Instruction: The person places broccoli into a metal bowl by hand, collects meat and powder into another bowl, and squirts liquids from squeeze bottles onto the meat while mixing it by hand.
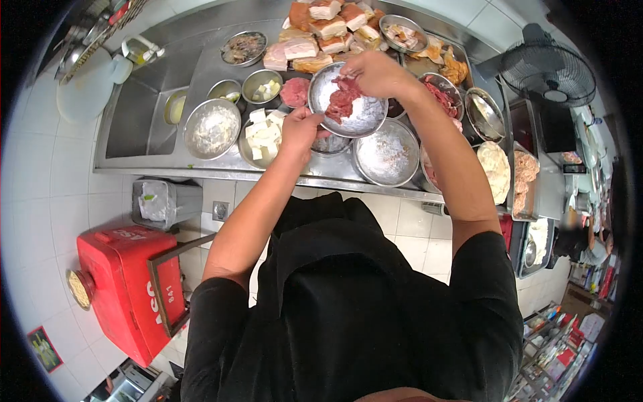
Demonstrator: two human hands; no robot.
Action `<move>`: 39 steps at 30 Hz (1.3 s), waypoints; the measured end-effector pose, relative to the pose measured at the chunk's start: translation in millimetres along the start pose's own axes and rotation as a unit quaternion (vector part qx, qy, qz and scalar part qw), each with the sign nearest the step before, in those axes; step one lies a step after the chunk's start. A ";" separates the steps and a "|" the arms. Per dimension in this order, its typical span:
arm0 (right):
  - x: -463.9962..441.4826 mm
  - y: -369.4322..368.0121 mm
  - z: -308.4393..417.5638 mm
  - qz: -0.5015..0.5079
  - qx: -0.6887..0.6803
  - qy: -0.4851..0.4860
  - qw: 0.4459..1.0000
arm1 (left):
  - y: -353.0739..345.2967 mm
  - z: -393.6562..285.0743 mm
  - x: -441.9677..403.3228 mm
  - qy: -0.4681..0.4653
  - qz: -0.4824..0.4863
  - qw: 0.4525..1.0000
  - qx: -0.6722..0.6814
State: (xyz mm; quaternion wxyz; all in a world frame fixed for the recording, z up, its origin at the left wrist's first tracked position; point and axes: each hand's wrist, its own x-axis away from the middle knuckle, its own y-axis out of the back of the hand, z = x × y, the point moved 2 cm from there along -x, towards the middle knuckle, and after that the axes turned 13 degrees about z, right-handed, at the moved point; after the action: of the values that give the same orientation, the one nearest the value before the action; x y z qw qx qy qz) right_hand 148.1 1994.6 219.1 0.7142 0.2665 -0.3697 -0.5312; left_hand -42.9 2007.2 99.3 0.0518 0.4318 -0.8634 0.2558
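My left hand (302, 131) grips the near left rim of a metal bowl (369, 119) with white powder inside. Strips of red meat (341, 100) lie on the powder. Over the bowl's far edge, the fingers of my right hand (372, 72) are bent down beside the meat; whether they hold a piece is hidden. Below the bowl stands another one with white powder (386, 155). White blocks (265, 134) fill a bowl left of my left hand, and a lump of pink minced meat (295, 92) lies behind it.
Large pork slabs (328, 28) are stacked at the back of the steel counter (268, 175). A bowl of red meat (442, 94) stands to the right, a sink (144, 107) to the left. Further off are a fan (549, 65), a red box (130, 288) and another person (573, 238).
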 end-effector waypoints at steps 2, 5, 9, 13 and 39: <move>1.4 4.1 6.6 -0.055 -0.018 0.014 0.998 | 5.0 1.3 3.3 0.000 -0.003 1.000 0.020; -0.2 0.4 17.4 -0.075 -0.038 -0.023 0.996 | 12.1 3.7 8.6 0.004 -0.004 0.999 0.038; -14.0 -55.1 -8.6 0.076 -0.101 -0.041 0.991 | 13.0 9.5 16.6 0.008 0.014 0.999 0.028; 4.3 -23.0 -26.2 -0.083 -0.207 0.091 0.970 | 3.0 13.7 22.8 0.009 0.005 1.000 0.019; 51.2 11.3 -317.2 -0.041 0.133 0.032 0.990 | -104.1 49.7 39.4 -0.027 -0.112 0.993 0.009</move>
State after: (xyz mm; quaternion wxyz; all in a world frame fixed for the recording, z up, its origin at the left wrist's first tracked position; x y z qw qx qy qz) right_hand 420.2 1945.2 54.9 0.6616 0.3907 -0.4032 -0.4970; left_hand 19.6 1903.0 109.9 0.0533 0.5327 -0.8086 0.2442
